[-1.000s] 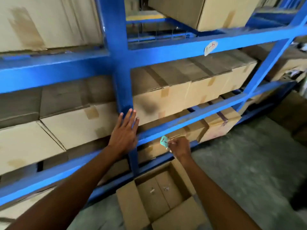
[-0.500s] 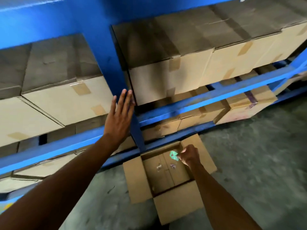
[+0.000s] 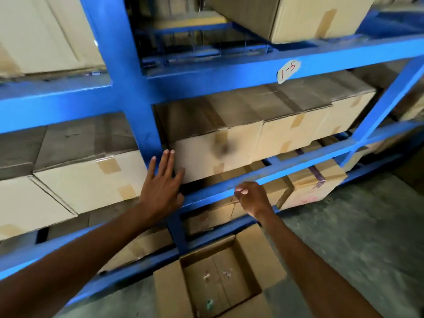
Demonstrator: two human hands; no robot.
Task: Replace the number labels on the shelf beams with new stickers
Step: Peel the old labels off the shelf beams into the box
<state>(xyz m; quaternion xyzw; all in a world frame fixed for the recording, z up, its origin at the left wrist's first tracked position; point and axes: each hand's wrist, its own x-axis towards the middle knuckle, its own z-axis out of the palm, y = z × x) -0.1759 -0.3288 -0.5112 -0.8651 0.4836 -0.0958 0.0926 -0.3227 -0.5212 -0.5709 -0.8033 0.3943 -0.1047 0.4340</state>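
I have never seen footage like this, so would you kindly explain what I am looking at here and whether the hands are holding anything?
There is no machine here: a camera worn on a person's head looks forward and down at their two bare hands. They face a blue shelf rack loaded with taped cardboard boxes. The left hand lies flat, fingers straight, against the upright post and a box. The right hand is curled at the lower beam; nothing shows in it. A white label reading 1-5 sticks on the upper beam. On the floor stands an open box holding small scraps, one green.
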